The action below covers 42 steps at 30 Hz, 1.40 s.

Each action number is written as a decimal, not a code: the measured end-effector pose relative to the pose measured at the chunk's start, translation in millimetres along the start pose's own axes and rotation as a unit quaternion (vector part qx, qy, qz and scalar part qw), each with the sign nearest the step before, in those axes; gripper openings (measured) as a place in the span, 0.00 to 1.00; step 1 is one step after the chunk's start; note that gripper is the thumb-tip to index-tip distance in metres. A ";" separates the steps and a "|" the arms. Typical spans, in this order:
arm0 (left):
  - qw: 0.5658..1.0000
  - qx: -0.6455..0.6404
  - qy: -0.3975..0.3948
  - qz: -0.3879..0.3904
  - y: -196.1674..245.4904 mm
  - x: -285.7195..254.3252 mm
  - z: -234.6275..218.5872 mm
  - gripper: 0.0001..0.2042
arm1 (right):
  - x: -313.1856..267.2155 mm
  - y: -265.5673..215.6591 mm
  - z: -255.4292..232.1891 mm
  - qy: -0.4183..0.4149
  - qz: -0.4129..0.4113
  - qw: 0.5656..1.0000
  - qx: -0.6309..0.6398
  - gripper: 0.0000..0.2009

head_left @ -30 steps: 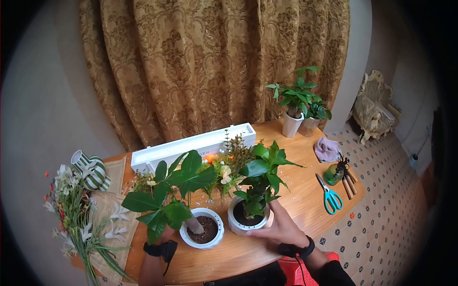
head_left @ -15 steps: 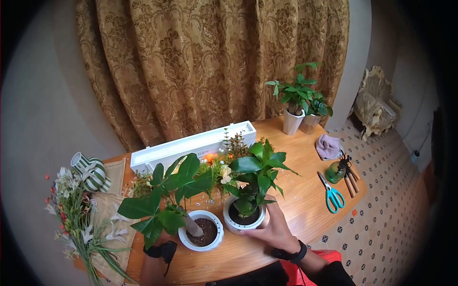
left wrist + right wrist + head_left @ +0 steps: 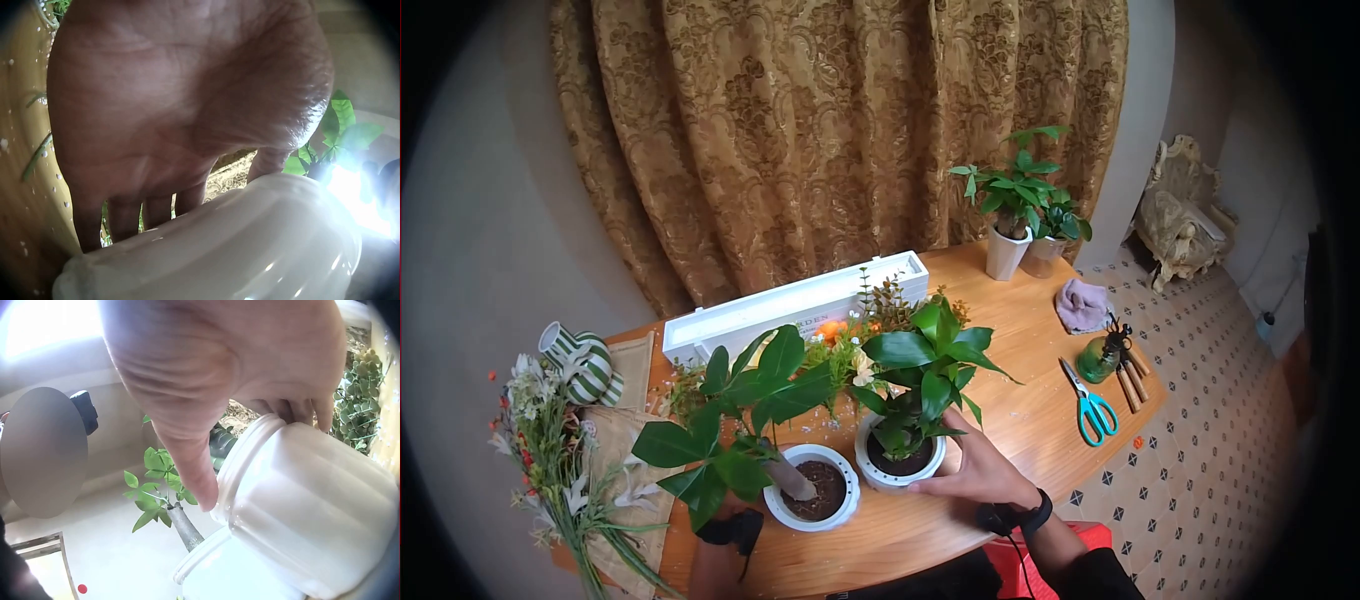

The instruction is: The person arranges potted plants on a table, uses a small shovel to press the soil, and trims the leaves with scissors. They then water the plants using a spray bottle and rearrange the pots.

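Two white pots of dark soil stand side by side on the wooden table. The left pot point(image 3: 852, 505) bears a thick-stemmed plant point(image 3: 785, 390) with broad leaves, its stem leaning left. My left hand point(image 3: 187, 94) holds this pot, fingers along its ribbed side and thumb at the rim; leaves mostly hide the hand in the head view. Beside it, my right hand point(image 3: 990, 470) grips the right pot point(image 3: 319, 500), thumb against the rim and fingers round the far side. Glossy green leaves point(image 3: 930, 350) rise from that pot, which nearly meets the left one.
Behind the pots lie artificial flowers point(image 3: 862, 368) and a long white planter box point(image 3: 800, 300). Left are a striped vase point(image 3: 585, 370) and a bouquet point(image 3: 550, 450). Right are teal-handled scissors point(image 3: 1092, 415), a green spray bottle point(image 3: 1095, 360), a cloth point(image 3: 1083, 305) and potted plants point(image 3: 1007, 250).
My right hand has shifted the right pot slightly left, closer to the left pot. The left hand has stayed at its pot, and the head view has turned a little.
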State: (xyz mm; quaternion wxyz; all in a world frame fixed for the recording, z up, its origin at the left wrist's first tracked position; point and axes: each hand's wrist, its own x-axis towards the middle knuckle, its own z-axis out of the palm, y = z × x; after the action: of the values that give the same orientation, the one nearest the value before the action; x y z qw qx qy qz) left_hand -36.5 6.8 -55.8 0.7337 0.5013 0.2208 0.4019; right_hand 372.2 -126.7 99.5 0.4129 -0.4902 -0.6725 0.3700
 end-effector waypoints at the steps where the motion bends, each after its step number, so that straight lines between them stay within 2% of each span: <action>1: 1.000 0.007 0.020 -0.004 -1.4 -0.6 -0.1 0.19 | 0.3 1.4 0.2 -0.003 0.001 1.000 0.001 0.59; 7: 0.989 0.045 0.140 -0.032 -17.5 -7.1 -0.5 0.19 | -4.0 -7.7 8.5 0.027 -0.011 1.000 0.004 0.54; 8: 0.989 0.044 0.138 -0.034 -23.5 -7.3 -7.3 0.19 | -4.9 -12.4 10.1 0.040 -0.013 0.999 0.003 0.52; 10: 0.969 0.196 0.144 -0.052 -34.7 -5.1 -26.7 0.20 | -5.2 -18.4 12.9 0.052 -0.027 0.998 -0.005 0.51; 11: 0.969 0.196 0.143 -0.052 -22.0 -3.3 -13.3 0.20 | -4.7 -19.7 14.5 0.062 -0.042 0.997 -0.011 0.50; 13: 0.998 0.021 0.020 -0.060 13.1 -2.0 19.0 0.25 | -6.6 -13.1 21.8 0.074 -0.041 0.996 0.006 0.49; 14: 0.998 0.021 0.020 -0.060 31.2 2.9 39.9 0.25 | -7.5 -10.7 24.8 0.085 -0.039 0.995 0.023 0.49; 16: 0.977 0.154 0.060 -0.137 55.6 12.5 72.8 0.21 | -8.5 -11.1 27.4 0.084 -0.032 0.996 0.022 0.49; 20: 0.973 0.194 0.066 -0.105 50.4 9.6 67.4 0.20 | -8.4 -17.6 30.9 0.088 -0.015 0.995 0.039 0.47; 23: 0.977 0.166 0.054 -0.119 51.6 15.4 69.1 0.20 | -6.4 -13.3 34.2 0.093 -0.043 0.995 0.015 0.48; 27: 0.981 0.127 0.036 -0.140 53.9 20.8 75.1 0.20 | -7.4 -21.1 34.0 0.107 -0.034 0.994 0.003 0.49; 30: 0.983 0.098 0.021 -0.156 58.7 24.7 79.9 0.20 | -10.9 -21.7 23.6 0.076 -0.038 0.994 -0.073 0.52; 34: 0.982 0.062 0.010 -0.177 70.7 21.8 85.2 0.19 | -14.1 -16.4 -22.6 0.055 -0.043 0.994 -0.085 0.50; 36: 0.981 0.043 0.005 -0.187 77.5 18.4 89.1 0.19 | -14.0 -4.2 -49.9 0.126 -0.006 0.992 -0.009 0.46; 38: 0.981 0.033 0.003 -0.192 78.0 12.9 88.2 0.19 | 1.1 8.9 -83.8 0.188 -0.012 0.981 -0.037 0.43; 42: 0.971 0.099 0.031 -0.217 75.5 -3.2 91.4 0.20 | 58.2 60.0 -163.4 0.293 -0.034 0.950 -0.103 0.40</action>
State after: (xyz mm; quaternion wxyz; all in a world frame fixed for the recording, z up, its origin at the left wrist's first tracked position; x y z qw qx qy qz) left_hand 0.2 -33.7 49.5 0.7433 0.4987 0.3852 0.2243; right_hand 533.1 -40.6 119.5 0.5512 -0.5939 -0.5726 0.1247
